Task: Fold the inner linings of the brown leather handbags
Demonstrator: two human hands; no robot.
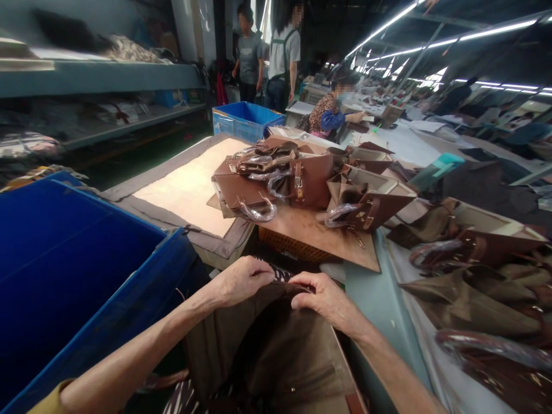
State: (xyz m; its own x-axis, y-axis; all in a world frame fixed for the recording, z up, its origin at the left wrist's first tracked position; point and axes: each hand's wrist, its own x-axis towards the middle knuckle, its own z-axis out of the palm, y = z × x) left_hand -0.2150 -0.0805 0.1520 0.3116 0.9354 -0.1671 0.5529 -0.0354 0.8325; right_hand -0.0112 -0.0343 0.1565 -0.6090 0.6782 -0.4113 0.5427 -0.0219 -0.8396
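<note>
A brown handbag (297, 351) is held in front of me, its olive-brown lining and a zipped inner pocket showing. My left hand (245, 280) pinches the far top edge of the bag, thumb and fingers pressed together. Just to the right, my right hand (321, 296) grips the same edge, thumb on the inside and fingers curled over the outside. A brown handle (166, 379) sticks out at the bag's left side. The bag's bottom lies outside the view.
Brown handbags with plastic-wrapped handles crowd a brown board (319, 236) ahead. More bags (495, 247) lie on the table at right. A large blue bin (142, 282) stands close on the left, another blue bin (245, 121) farther off. A seated co-worker (325, 115) and two standing people are beyond.
</note>
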